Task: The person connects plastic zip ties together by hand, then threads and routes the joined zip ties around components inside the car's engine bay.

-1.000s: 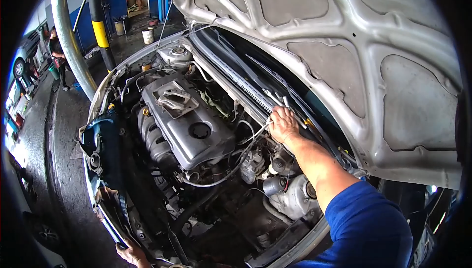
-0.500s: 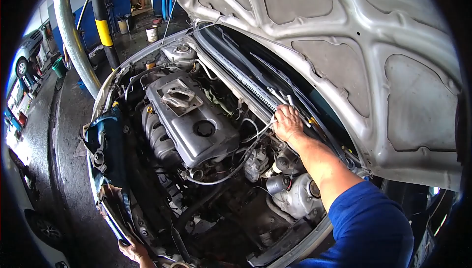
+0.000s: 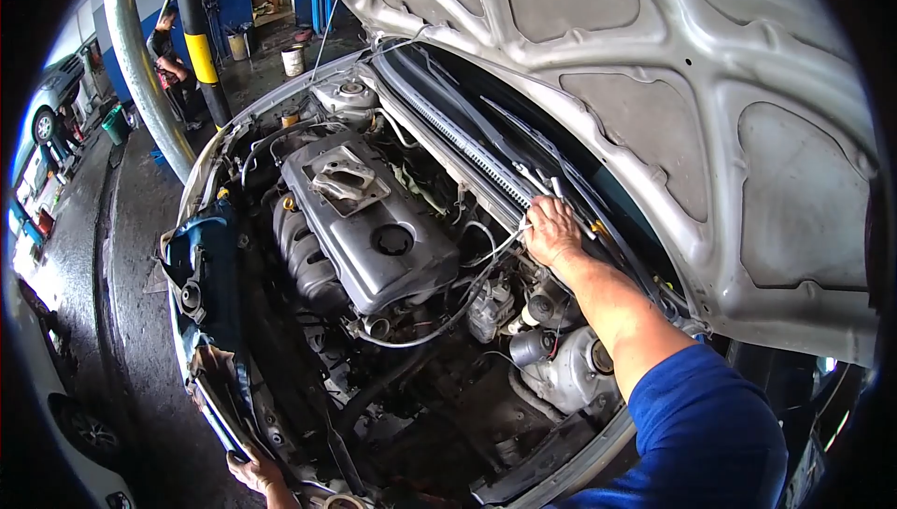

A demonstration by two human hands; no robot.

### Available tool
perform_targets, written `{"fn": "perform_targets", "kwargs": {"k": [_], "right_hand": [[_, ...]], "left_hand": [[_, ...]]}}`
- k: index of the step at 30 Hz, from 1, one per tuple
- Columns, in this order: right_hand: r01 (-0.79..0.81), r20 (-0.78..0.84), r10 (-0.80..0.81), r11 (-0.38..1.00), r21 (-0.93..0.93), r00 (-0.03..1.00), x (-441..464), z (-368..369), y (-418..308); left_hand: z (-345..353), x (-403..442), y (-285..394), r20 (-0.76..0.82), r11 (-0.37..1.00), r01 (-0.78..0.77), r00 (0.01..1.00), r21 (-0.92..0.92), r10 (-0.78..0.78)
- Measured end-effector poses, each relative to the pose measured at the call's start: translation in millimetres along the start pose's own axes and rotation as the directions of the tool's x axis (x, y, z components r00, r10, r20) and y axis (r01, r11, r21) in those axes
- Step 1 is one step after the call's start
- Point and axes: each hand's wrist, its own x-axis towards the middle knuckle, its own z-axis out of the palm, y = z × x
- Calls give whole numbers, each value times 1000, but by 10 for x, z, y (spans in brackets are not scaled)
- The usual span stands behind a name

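Fingers of left hand point(image 3: 252, 473) and right hand point(image 3: 554, 234) curl, grip unclear; the cowl grille point(image 3: 474, 156) extends lengthwise away from the nearer, right hand.

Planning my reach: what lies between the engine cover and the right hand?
Hoses run through the stretch between the cover and the right hand, as the head view shows.

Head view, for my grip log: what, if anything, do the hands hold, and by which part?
The left hand is at the car's front edge, the right hand at the cowl; whether either grips anything cannot be told.
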Motion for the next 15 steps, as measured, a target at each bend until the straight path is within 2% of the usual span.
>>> {"fn": "perform_targets", "kwargs": {"k": [10, 15], "right_hand": [[-10, 29, 10, 1000, 3, 1000, 10, -5, -11], [6, 9, -5, 1000, -8, 1000, 3, -27, -11]], "left_hand": [[27, -1, -31, -43, 1000, -21, 999, -7, 21], [-50, -15, 40, 13, 1000, 3, 1000, -14, -2]]}}
